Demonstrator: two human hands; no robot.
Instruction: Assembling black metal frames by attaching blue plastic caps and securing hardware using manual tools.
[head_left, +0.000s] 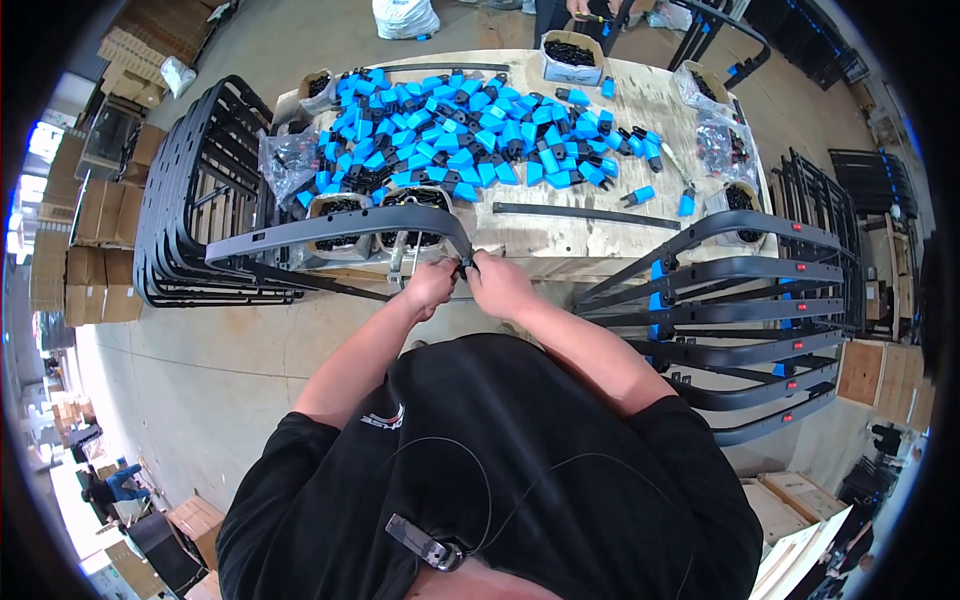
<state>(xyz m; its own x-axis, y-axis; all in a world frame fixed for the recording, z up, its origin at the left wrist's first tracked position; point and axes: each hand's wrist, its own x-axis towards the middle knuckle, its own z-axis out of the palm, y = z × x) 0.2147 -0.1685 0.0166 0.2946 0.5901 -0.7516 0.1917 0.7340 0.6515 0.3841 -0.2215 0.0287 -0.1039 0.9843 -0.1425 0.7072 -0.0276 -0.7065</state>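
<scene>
A black tubular frame (345, 222) with a rounded corner lies across the near edge of the wooden table (590, 240). Its bent end comes down between my two hands. My right hand (502, 284) grips that end, thumb toward the tube. Close against it, my left hand (432, 284) is closed at the same spot; what its fingers pinch is hidden. Beside my left hand a metal clamp (398, 258) stands at the table edge by the frame. Open boxes of small black parts (340, 240) sit just behind the frame.
A heap of blue-and-black plastic pieces (440, 130) covers the table's middle. A black bar (585, 214) lies in front of it. Similar frames are stacked at left (165, 200) and right (745, 350). Across the table stands another person (585, 12) near a box of black parts (570, 60).
</scene>
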